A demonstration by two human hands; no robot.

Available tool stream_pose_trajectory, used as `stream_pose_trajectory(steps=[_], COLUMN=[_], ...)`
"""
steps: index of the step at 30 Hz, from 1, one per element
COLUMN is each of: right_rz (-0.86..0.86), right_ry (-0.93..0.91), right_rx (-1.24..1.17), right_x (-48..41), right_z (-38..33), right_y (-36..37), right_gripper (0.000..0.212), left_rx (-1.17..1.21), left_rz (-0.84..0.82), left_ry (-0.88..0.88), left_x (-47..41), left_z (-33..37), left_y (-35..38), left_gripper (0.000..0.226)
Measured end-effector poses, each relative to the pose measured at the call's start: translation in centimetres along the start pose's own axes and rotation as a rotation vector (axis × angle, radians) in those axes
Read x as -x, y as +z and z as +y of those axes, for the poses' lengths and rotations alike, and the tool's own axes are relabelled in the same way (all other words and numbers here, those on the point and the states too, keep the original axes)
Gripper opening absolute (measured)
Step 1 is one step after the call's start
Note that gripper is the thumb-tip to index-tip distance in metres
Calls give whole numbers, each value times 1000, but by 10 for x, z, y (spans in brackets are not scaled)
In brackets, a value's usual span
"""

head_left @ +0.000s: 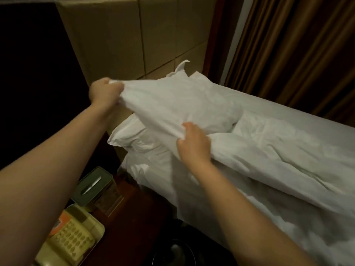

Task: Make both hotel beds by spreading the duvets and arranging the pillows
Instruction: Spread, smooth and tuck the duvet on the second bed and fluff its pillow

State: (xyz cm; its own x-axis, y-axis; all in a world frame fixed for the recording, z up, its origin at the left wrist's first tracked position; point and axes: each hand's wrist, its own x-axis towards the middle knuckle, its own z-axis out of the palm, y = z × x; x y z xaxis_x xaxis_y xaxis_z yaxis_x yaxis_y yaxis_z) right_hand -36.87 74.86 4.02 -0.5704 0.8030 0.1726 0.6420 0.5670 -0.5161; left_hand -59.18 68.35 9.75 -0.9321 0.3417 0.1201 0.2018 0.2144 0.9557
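Note:
A white pillow [180, 100] is lifted above the head of the bed. My left hand [104, 91] grips its far left corner up near the headboard. My right hand [194, 143] grips its near corner. Under it lies a second white pillow [132, 134] flat on the mattress. The white duvet [278, 150] lies rumpled across the bed to the right, its folded top edge just beside my right hand.
A tan padded headboard [119, 39] stands behind the pillows. Brown curtains [299, 50] hang along the far side. Left of the bed, a dark wooden nightstand [134, 208] carries a tissue box [92, 187] and a beige telephone [71, 237].

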Motion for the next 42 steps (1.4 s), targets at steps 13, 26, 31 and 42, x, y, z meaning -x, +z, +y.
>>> stream_pose_trajectory(steps=[13,26,31,42], right_rz=[-438,-320,-267,-160], right_ry=[273,375,475,754], right_rx=[276,232,226,210], right_x=[104,180,228,318], right_z=[55,168,260,417], right_y=[60,-27,-92,-199], right_gripper=[71,68,68,66], left_rx=[-878,-754,-713,-646], left_rz=[-484,-668,-741,-1000], left_ry=[-10,418,501,713], left_x=[100,286,390,561], left_z=[-179,-87,-55,-13], left_y=[12,117,191,326], left_gripper=[40,36,37,39])
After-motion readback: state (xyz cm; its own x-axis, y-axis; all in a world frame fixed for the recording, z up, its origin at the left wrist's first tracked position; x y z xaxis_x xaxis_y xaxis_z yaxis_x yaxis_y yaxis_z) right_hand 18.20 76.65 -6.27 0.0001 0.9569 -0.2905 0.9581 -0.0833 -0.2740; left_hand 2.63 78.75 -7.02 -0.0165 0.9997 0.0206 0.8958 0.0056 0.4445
